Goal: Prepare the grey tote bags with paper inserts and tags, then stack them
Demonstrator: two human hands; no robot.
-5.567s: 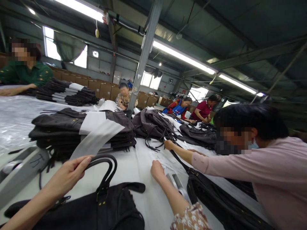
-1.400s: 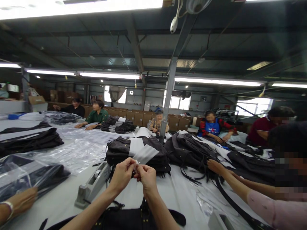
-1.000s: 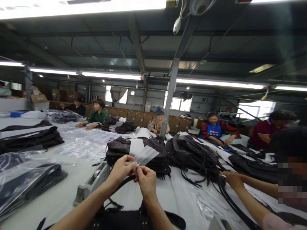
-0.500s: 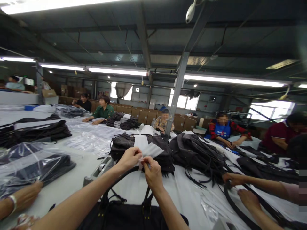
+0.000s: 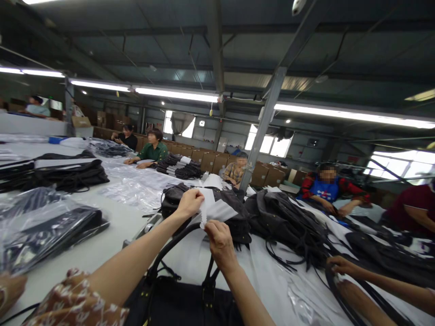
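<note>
A black bag (image 5: 183, 301) lies at the bottom centre, its curved handle (image 5: 175, 238) raised toward my hands. My left hand (image 5: 191, 202) is closed in a pinch on the upper end of a thin white strip (image 5: 204, 214). Just below and to the right, my right hand (image 5: 219, 240) is closed at the strip's lower end, beside the top of the handle; its fingertips partly hide what they hold. Behind both hands lies a stack of black bags (image 5: 234, 215) with white paper (image 5: 220, 210) on top.
More black bags (image 5: 285, 222) are piled to the right, near another person's hands (image 5: 346, 267) on a black handle. Plastic-wrapped bags (image 5: 57, 231) lie at left, by a person's hand (image 5: 12, 290). A metal post (image 5: 263, 131) rises beyond the stack. Several people sit farther back.
My left hand has moved up and away from my right, and the white strip now stretches between them. The view has shifted, and the hand at lower left has drawn back.
</note>
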